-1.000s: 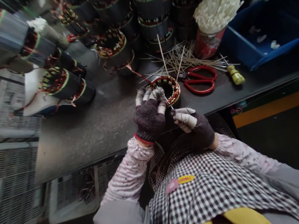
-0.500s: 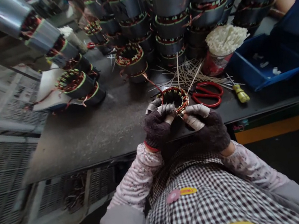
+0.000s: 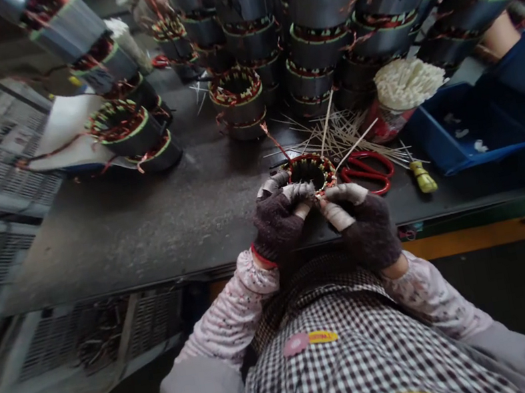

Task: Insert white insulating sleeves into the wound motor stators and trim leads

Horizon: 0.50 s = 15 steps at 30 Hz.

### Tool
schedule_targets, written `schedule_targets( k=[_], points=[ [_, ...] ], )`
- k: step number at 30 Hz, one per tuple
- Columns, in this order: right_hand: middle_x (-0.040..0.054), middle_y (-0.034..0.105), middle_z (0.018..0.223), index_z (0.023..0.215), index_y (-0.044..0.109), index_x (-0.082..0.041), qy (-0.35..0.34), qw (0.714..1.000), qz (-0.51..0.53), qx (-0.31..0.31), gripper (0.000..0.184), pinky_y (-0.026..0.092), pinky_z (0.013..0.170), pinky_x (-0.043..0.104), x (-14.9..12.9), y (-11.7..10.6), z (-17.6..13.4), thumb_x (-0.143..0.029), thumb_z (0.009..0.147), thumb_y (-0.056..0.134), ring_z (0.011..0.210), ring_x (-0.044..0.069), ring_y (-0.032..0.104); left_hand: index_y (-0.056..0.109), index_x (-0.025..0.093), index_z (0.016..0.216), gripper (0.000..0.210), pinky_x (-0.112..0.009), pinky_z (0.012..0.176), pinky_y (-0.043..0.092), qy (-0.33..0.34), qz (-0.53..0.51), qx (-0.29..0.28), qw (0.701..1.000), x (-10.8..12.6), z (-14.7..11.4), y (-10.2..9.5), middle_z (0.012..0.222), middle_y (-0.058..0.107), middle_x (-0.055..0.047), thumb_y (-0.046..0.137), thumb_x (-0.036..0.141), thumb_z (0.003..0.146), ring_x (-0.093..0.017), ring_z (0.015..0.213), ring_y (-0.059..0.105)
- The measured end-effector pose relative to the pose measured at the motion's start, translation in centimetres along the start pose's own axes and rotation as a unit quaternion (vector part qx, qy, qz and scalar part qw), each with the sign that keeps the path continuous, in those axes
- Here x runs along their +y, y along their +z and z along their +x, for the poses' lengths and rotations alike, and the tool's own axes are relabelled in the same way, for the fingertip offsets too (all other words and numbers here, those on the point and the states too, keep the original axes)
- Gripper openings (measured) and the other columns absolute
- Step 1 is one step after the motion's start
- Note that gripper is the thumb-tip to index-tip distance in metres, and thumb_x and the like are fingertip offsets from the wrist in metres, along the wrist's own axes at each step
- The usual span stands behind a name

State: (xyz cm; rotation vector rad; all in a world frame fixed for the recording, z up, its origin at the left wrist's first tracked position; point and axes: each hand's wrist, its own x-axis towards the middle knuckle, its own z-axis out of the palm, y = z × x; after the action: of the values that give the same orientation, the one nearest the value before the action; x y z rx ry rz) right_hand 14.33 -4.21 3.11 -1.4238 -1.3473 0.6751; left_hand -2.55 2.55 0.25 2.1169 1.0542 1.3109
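A small motor stator (image 3: 331,172) with copper windings stands at the near part of the dark table, its open bore facing up. My left hand (image 3: 276,218), in a dark fingerless glove with taped fingers, is closed on its near left rim. My right hand (image 3: 366,222), gloved and taped alike, pinches at the near right rim; what exactly lies between its fingertips is hidden. Two thin pale strips rise from the stator's far side, and a copper lead (image 3: 275,140) sticks up at its left. Red-handled scissors (image 3: 383,187) lie just beyond my right hand.
Tall stacks of stators (image 3: 327,43) line the back. Loose thin sticks (image 3: 338,136), a tub of white pieces (image 3: 408,86), a yellow-handled screwdriver (image 3: 423,178) and a blue bin (image 3: 483,154) are at right. More stators (image 3: 141,140) stand left. Another person's arm (image 3: 501,36) shows far right.
The view has shifted a little, so the table's contents sit slightly differently in the picture. Both hands stay at the stator's near rim, with only small finger movement.
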Motion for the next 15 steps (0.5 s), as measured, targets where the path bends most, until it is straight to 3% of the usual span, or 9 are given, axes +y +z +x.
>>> schedule_targets(
  k=[5,11,15],
  points=[
    [0.0069,0.083,0.095,0.097,0.077,-0.021,0.019,0.997,-0.049,-0.048,0.019,0.063,0.087,0.041,0.3,0.1,0.8,-0.038,0.096,0.069,0.087,0.024,0.076,0.083,0.024,0.102,0.012,-0.051,0.116,0.057,0.015,0.023,-0.015,1.000,-0.2,0.2,-0.2,0.104,0.084,-0.006,0.073,0.028,0.098,-0.028,0.126,0.071],
    [0.0109,0.082,0.117,0.109,0.082,-0.025,-0.167,0.969,-0.182,0.022,0.020,0.061,0.103,0.048,0.1,0.0,0.9,-0.030,0.102,0.064,0.114,0.029,0.075,0.084,0.025,0.105,0.015,-0.053,0.117,0.055,0.022,0.050,-0.031,0.998,0.0,0.4,-0.5,0.112,0.083,-0.007,0.073,0.027,0.095,-0.029,0.128,0.070],
    [0.0106,0.080,0.116,0.103,0.080,-0.028,-0.207,0.966,-0.150,-0.023,0.016,0.061,0.106,0.053,-0.5,-0.5,1.5,-0.030,0.101,0.064,0.115,0.030,0.074,0.084,0.024,0.104,0.017,-0.053,0.118,0.056,-0.001,0.025,-0.041,0.999,0.4,0.6,-0.7,0.108,0.084,-0.006,0.072,0.023,0.092,-0.030,0.130,0.069]
  ],
)
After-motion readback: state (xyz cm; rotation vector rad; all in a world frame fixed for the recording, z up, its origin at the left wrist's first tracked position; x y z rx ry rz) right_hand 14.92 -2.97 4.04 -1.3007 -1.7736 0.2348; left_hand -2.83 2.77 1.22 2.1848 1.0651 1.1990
